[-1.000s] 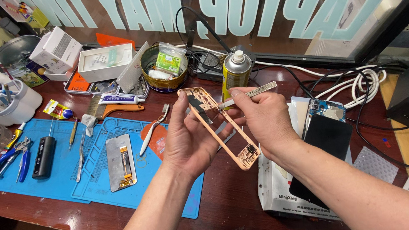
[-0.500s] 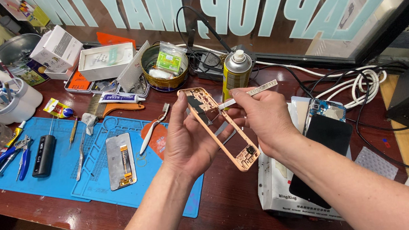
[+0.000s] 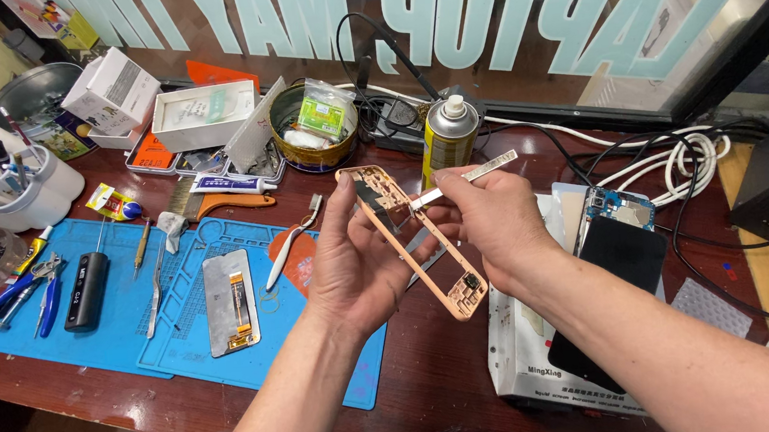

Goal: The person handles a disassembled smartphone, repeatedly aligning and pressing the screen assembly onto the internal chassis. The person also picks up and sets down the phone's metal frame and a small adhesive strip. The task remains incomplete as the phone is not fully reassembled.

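Observation:
My left hand (image 3: 352, 266) holds a rose-gold phone middle frame (image 3: 460, 295) tilted up over the desk, fingers wrapped around its long side. My right hand (image 3: 491, 224) pinches a thin flat metal pry blade (image 3: 470, 177), whose tip rests against the frame's upper end. A phone screen panel (image 3: 229, 300) lies face down on the blue work mat (image 3: 112, 313) to the left of my hands.
Pliers (image 3: 46, 297), a dark handle tool (image 3: 86, 292), tweezers (image 3: 156, 283) and a white brush (image 3: 291, 244) lie on the mat. A spray can (image 3: 448, 135), round tin (image 3: 313, 157), boxes (image 3: 204, 116) and a tool cup (image 3: 20, 190) stand behind. A dark phone (image 3: 611, 279) lies on a white unit at right, beside cables (image 3: 680, 159).
The pry blade's tip has slid slightly along the top of the frame; both hands stay almost where they were.

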Demonstrator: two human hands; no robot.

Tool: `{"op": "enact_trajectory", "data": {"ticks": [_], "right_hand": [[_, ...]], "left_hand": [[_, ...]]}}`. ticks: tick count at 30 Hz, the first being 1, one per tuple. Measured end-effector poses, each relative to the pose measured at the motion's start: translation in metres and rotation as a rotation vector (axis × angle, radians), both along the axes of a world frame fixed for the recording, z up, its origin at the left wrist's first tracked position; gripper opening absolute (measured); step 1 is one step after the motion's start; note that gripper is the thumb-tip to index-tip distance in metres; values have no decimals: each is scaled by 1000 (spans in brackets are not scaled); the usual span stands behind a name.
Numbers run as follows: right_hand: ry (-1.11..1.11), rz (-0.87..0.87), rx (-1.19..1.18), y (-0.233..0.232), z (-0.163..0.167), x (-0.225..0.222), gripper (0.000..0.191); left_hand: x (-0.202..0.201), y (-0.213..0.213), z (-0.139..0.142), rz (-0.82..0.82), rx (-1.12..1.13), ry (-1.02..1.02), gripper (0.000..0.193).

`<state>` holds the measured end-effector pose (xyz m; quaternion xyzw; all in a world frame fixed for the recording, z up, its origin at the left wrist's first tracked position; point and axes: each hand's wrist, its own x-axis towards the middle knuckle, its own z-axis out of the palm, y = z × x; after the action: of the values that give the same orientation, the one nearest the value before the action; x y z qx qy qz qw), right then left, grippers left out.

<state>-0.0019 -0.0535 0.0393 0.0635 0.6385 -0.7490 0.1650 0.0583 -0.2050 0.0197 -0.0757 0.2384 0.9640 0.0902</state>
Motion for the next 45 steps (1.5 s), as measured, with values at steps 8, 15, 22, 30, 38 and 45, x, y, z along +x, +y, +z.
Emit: {"op": "enact_trajectory", "data": {"ticks": [8,15,22,30,38,45], "right_hand": [[-44,2,-31,1,-1,-1,20],[-39,49,-23,1,-3,-3,21],[-59,88,-35,1,-2,-7,21],[102,-73,-81,3,0,-15,22],[482,232,731,-10,7,3,25],[269,201,542,-14,5,5,15]], "left_hand": [[1,-5,1,-27,-50,55,70],[-1,-8,2,-34,-70,10,67],[-2,-10,5,-25,-39,2,67],[-6,-9,-8,78,14,-74,55],[-5,-10,-8,53,-51,-58,64],[-2,-13,-7,37,-72,-40,62]]}}
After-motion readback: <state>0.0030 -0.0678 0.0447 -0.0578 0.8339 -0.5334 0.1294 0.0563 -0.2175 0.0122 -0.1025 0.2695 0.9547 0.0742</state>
